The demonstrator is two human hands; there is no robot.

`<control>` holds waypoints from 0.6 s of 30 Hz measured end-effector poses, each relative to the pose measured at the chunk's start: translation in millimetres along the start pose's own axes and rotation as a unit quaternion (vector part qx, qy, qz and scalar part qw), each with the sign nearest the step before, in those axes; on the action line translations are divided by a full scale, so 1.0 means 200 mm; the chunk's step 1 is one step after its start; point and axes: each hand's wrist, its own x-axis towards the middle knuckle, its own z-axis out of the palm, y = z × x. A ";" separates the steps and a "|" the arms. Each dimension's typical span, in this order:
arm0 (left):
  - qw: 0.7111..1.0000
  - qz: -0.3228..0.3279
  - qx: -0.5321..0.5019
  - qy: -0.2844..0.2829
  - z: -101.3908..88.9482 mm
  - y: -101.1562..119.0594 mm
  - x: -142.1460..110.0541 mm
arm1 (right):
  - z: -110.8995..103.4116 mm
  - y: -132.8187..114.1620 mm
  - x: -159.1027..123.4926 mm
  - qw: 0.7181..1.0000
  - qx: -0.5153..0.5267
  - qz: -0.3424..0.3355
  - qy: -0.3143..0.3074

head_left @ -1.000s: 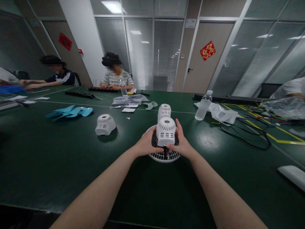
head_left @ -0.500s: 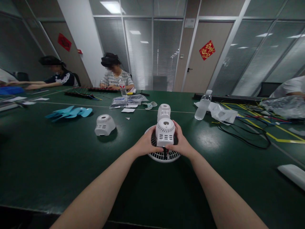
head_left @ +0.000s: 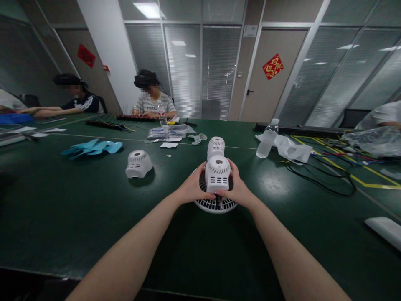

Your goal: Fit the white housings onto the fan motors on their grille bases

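Between my two hands is a white vented fan motor cover (head_left: 217, 173), over a round white fan grille (head_left: 216, 206) on the green table. My left hand (head_left: 193, 186) grips the cover's left side, its thumb at the lower front edge. From the right, my right hand (head_left: 235, 186) holds the same cover, thumb also at the front. Dark parts show below the thumbs, too small to make out. Directly behind stands a second white cover (head_left: 216, 146), partly hidden. A third similar cover (head_left: 138, 164) rests apart to the left.
Blue fan blades (head_left: 92, 148) lie at the left. A water bottle (head_left: 267, 139), a white plastic bag (head_left: 293, 148) and black cables (head_left: 326, 188) are to the right. A white piece (head_left: 384, 230) sits near the right edge. Across the table a person (head_left: 153, 98) works.
Both hands stay around the cover with almost no movement; the right thumb has shifted very slightly left. The whole view has moved a little.
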 end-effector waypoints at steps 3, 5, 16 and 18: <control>1.000 0.007 0.027 -0.013 0.00 -0.01 0.01 | 0.00 0.00 0.00 1.000 -0.002 0.002 -0.003; 0.999 0.001 0.034 -0.019 0.00 -0.01 0.01 | 0.00 0.00 0.01 1.000 0.001 0.000 -0.005; 1.000 -0.008 0.008 -0.002 0.01 -0.03 0.01 | -0.01 0.03 0.01 0.999 0.029 -0.005 -0.014; 1.000 -0.003 0.004 0.001 0.01 -0.03 0.02 | -0.01 0.03 0.01 0.999 0.037 -0.014 -0.011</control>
